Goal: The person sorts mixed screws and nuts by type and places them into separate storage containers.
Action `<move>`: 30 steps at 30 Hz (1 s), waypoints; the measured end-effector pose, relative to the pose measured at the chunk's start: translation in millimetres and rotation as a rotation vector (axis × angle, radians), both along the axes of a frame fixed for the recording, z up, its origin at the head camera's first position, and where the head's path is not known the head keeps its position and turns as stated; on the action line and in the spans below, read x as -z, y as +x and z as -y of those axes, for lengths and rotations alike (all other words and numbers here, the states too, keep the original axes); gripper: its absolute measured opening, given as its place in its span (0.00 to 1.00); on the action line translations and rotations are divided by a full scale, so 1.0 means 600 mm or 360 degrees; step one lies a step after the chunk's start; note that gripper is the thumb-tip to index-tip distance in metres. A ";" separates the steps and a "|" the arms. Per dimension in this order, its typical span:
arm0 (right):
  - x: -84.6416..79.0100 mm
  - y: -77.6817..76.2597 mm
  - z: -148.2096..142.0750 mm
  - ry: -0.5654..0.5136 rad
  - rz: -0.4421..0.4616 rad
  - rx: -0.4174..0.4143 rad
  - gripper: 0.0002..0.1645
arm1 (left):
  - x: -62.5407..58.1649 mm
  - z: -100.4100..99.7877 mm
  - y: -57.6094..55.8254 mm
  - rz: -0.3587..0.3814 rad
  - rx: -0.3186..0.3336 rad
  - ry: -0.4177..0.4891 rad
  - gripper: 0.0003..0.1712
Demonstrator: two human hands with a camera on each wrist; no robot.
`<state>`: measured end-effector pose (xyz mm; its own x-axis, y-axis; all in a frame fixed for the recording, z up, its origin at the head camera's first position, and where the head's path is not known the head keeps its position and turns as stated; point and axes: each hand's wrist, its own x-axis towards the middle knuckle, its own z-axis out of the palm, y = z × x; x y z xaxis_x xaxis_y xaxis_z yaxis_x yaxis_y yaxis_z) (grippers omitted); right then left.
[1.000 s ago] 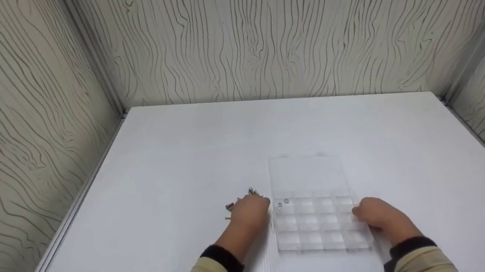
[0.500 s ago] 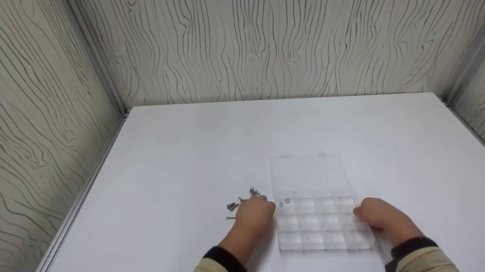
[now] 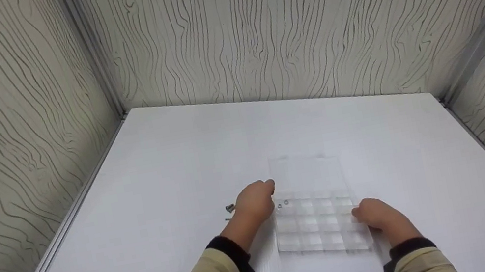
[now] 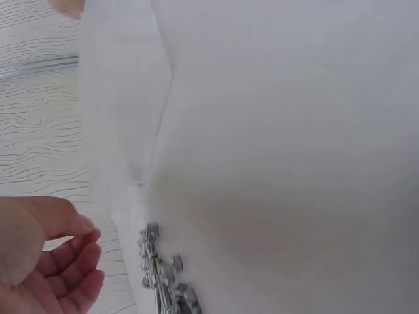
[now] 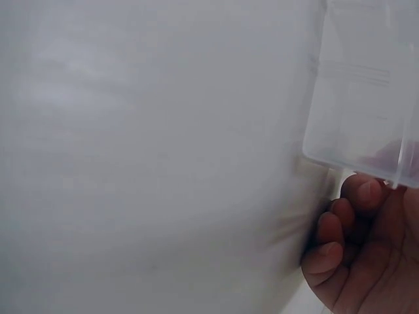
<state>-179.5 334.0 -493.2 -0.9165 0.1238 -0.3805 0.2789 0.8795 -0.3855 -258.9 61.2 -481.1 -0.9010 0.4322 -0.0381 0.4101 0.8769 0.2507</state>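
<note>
Clear compartment box [image 3: 308,224] is sitting on the white surface [image 3: 393,139], lid [image 3: 306,172] lying open off the box's far edge. Right hand [image 3: 381,216] is gripping the box at its right side, fingers curling in at the edge. Left hand [image 3: 254,202] is hovering just by the box's left edge, level with the far row; fingers are bending inward, thumb tip meeting or nearly meeting the index. Can't tell if anything small is being pinched there; neither view is settling it. Two small nuts [image 3: 286,202] are resting in the box, looks like the far-left cell. Loose screws [image 3: 230,207] are lying on the surface to the left of the box; left wrist view is showing more of that hardware pile [image 4: 160,275], screws mixed with short round pieces, partly hidden from the head view behind the left hand. Risks, my read: the plastic is looking light, so if the right hand is pulling or tilting, the box could be skidding and the nuts jumping cells. If the left fingers are carrying a tiny part, a loose pinch could be dropping it outside the box's left wall. Left hand is also sitting close to the pile, so a knuckle brushing it could be sending screws rolling away from the box.
</note>
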 end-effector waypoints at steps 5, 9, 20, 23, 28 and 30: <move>-0.004 0.000 0.006 0.0028 -0.0006 -0.0003 0.22 | 0.007 -0.012 0.002 -0.0081 0.0089 0.0009 0.08; -0.004 0.000 0.008 0.0012 -0.0008 0.0012 0.22 | 0.010 -0.013 0.001 -0.0145 0.0137 -0.0047 0.10; -0.003 0.001 0.007 -0.0016 -0.0009 0.0022 0.21 | -0.001 0.021 -0.011 0.0030 0.0020 0.0083 0.06; -0.003 0.002 0.005 -0.0020 -0.0019 0.0001 0.22 | 0.003 0.032 -0.010 0.0167 -0.0064 0.0068 0.04; -0.001 0.002 0.001 -0.0028 -0.0014 -0.0007 0.22 | 0.018 0.041 0.000 0.0181 -0.0062 -0.0001 0.05; 0.000 0.003 -0.001 -0.0028 -0.0011 -0.0007 0.23 | 0.022 0.042 0.003 0.0158 -0.0044 -0.0032 0.07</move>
<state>-177.9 334.5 -493.4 -0.9197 0.1130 -0.3760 0.2722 0.8737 -0.4031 -256.9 36.2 -494.1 -0.9040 0.4054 -0.1361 0.3596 0.8929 0.2711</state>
